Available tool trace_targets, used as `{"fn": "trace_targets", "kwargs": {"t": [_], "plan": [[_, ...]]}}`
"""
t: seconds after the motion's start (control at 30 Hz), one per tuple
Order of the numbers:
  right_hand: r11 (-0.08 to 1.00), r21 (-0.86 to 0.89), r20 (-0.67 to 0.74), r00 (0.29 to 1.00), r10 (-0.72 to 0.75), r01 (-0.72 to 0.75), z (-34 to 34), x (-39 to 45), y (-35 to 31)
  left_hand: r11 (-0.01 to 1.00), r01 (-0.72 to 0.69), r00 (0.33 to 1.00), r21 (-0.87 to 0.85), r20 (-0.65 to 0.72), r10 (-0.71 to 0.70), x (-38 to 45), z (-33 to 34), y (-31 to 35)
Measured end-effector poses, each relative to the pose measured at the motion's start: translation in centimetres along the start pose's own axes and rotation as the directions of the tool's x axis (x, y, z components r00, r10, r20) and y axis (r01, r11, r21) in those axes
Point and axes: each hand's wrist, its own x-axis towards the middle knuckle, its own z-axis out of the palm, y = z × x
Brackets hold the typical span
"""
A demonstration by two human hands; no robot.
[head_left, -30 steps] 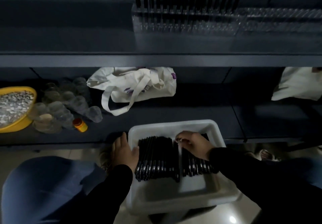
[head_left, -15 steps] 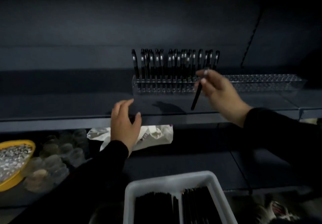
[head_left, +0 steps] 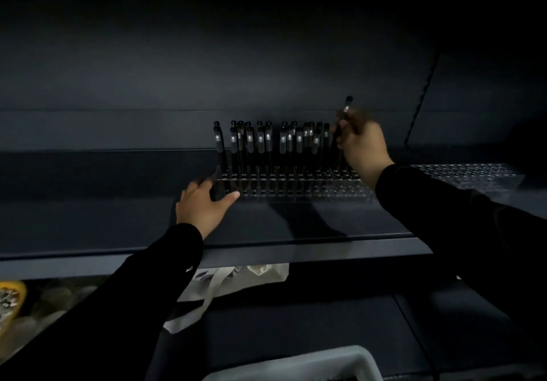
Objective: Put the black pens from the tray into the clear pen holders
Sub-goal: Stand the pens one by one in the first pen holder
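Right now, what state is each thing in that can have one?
Right hand: holds one black pen upright above the holder.
Left hand: fingers relaxed, thumb touching the near clear pen holder.
Near clear pen holder: left part filled with standing pens.
Far clear pen holder: no pens visible.
White tray: mostly out of frame.

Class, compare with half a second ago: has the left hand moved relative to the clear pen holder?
Yes. The left hand went from the shelf's front edge up to the clear pen holder, touching its left end.

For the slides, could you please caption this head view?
Right hand lowers a black pen into the clear holder; left hand steadies it.
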Motion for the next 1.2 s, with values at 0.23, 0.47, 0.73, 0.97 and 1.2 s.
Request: {"fn": "trace_targets", "kwargs": {"t": [0.23,0.47,0.73,0.97,1.2], "plan": [[0.998,-0.009,0.054,0.997,-0.059,0.059,0.4,0.0,-0.1,1.000,-0.005,1.000,-0.024,-0.025,0.005,0.0,0.0,0.0],[0.998,-0.009,0.084,0.994,-0.068,0.069,1.4,-0.4,-0.4,0.999,-0.010,1.000,-0.039,-0.025,0.009,0.0,0.1,-0.2],[0.990,-0.106,0.137,0.985,0.102,-0.088,1.8,-2.8,4.2,0.999,-0.014,1.000,-0.030,-0.023,0.013,-0.5,-0.1,0.0],[0.990,-0.105,0.125,0.987,0.105,-0.092,-1.9,-8.8,3.1,0.969,-0.201,0.973,-0.145,-0.143,0.180,-8.7,-0.5,-0.9],[0.996,-0.083,0.344,0.939,0.020,0.009,-2.7,-23.7,8.8,0.994,-0.089,0.983,0.061,0.168,0.078,-23.6,5.3,-10.8]]}}
